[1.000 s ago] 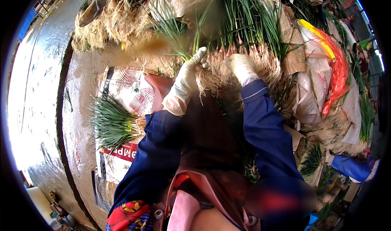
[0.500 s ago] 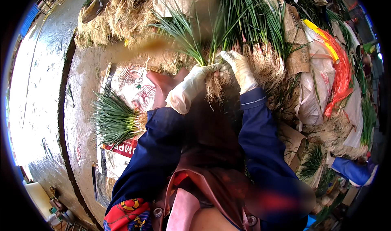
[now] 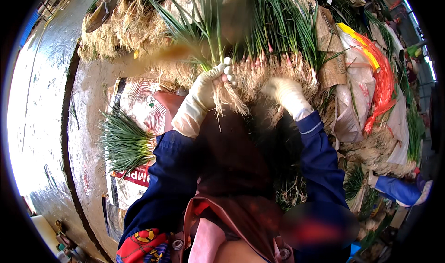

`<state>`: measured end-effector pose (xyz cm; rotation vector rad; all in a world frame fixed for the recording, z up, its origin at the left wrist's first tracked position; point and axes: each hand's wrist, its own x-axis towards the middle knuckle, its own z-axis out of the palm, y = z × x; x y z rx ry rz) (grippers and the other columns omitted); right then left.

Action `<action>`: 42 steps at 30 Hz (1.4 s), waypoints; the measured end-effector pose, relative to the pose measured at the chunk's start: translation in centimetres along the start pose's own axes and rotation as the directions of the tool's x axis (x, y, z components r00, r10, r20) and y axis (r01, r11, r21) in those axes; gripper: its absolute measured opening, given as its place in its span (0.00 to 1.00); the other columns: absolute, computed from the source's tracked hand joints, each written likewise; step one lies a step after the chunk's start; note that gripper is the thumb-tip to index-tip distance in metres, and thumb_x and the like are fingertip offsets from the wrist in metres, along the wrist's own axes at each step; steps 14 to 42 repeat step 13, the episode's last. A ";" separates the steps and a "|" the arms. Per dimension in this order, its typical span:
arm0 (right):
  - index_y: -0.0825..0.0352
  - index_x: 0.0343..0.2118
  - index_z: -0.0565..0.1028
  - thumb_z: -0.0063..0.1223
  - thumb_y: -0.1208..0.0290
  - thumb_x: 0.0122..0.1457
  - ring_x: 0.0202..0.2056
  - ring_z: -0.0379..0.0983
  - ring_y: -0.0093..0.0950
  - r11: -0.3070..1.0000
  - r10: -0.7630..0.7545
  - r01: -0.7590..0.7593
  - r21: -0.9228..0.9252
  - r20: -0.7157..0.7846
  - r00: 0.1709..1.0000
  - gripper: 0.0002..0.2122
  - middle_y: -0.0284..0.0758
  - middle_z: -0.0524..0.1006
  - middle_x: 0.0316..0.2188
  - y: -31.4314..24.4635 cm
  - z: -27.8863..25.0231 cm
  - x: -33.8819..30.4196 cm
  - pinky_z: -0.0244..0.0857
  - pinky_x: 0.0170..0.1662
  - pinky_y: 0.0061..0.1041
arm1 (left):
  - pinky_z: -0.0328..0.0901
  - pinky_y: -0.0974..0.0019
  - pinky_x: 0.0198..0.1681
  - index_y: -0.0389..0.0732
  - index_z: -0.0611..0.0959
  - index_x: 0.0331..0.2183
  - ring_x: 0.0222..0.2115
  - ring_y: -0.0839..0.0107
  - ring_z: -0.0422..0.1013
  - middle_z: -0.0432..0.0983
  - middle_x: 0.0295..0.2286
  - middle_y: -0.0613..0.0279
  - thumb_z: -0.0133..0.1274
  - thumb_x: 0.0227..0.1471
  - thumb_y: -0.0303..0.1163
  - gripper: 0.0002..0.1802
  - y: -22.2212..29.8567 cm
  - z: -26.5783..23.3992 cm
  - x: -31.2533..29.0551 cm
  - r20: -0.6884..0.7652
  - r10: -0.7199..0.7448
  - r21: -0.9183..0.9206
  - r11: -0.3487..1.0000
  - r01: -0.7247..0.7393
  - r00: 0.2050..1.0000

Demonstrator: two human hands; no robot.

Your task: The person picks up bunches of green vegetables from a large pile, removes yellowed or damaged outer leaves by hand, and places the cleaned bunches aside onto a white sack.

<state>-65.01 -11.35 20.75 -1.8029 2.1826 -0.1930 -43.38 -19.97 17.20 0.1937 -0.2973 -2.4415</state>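
Note:
My left hand [image 3: 204,89], in a pale glove, grips a small bunch of spring onions [image 3: 218,45] by the stems. Its green leaves point away from me, and stringy tan roots [image 3: 229,98] hang below the fingers. The gloved right hand [image 3: 286,95] is apart from the bunch, to its right. It is smeared by motion, so its fingers are unclear; some root-like strands [image 3: 276,115] show just under it. Beyond both hands lies a row of spring onions [image 3: 273,26] with pinkish bulbs and roots toward me.
To my left, a bundle of spring onions [image 3: 127,140] lies on a printed sack [image 3: 121,193]. A heap of root-covered bunches [image 3: 134,22] is at the far left. Red netting [image 3: 382,96] and pale sacks [image 3: 350,119] lie at right. Another person's blue sleeve [image 3: 394,189] shows at lower right.
Both hands were together at the stems. The left has moved left with the bunch, and the right has come away toward the right and nearer to me.

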 end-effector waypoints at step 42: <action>0.57 0.30 0.77 0.51 0.51 0.52 0.26 0.72 0.24 0.970 0.211 -0.206 0.129 -0.024 0.977 0.15 0.29 0.77 0.23 -0.5 -1.3 7.0 0.65 0.32 0.28 | 0.64 0.77 0.29 0.34 0.79 0.34 0.23 0.79 0.69 0.75 0.24 0.66 0.56 0.49 0.33 0.12 -2.9 -2.0 1.7 -0.399 0.001 0.355 0.922 0.153 0.917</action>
